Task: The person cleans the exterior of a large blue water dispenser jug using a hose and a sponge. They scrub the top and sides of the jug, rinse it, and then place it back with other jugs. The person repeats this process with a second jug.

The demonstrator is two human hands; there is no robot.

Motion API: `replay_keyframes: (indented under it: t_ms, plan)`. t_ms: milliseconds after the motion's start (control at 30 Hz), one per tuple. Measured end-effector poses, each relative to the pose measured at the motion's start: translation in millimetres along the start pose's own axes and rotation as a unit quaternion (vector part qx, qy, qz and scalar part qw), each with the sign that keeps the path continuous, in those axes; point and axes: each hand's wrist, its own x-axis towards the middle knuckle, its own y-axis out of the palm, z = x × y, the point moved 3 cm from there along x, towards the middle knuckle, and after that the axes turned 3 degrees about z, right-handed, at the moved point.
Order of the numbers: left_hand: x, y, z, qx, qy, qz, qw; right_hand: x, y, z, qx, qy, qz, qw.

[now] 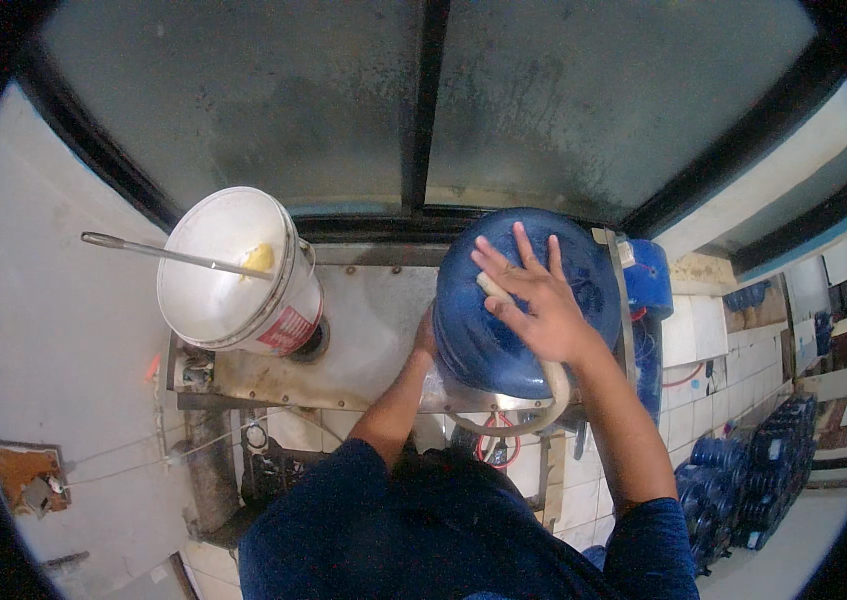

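Observation:
A large round blue water jug [463, 340] stands on a metal worktop [373, 300], its broad face toward me. Spread across that face are the fingers of my right hand [541, 305]. Under its palm lies a pale hose [556, 385], whose end pokes out between thumb and index finger; the rest loops down over the worktop's front edge. My left hand [426, 335] rests against the jug's left side, and its fingers are hidden by the jug. To the left is a white bucket [283, 320] with a red label.
Inside the bucket, a metal rod [143, 247] leans over the rim beside a yellow lump [259, 258]. Dark-framed glass panels [313, 120] rise behind the worktop. A blue container [648, 275] stands just right of it. Several blue jugs [743, 470] are stacked on the floor at right.

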Motion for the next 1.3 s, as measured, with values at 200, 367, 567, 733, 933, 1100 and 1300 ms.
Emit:
replay_keyframes:
  t_ms: [200,367,567,733,933,1100,1300]
  plan:
    - [-6,99,-76,0.044,-0.099,0.148,0.983,0,4,-7,0.007,0.039,0.002,0.999]
    - [-58,155,-93,-0.065,0.046,0.065,0.995,10,0,-8,0.001,0.055,0.001,0.998]
    - [-66,191,-139,0.307,0.270,0.074,0.909,1,0,-4,0.006,0.030,0.004,1.000]
    - [5,182,-160,0.252,0.122,0.281,0.918,1,0,1,0.017,0.029,0.009,0.999]
    - [12,158,-136,0.153,-0.076,0.175,0.970,-5,1,-2,0.025,0.037,-0.002,0.999]
    - [17,129,-117,0.109,-0.110,0.173,0.973,-4,0,3,0.021,0.015,0.002,1.000]
    - [5,89,-73,0.051,-0.098,0.117,0.987,-8,-2,-2,0.024,-0.005,0.008,1.000]
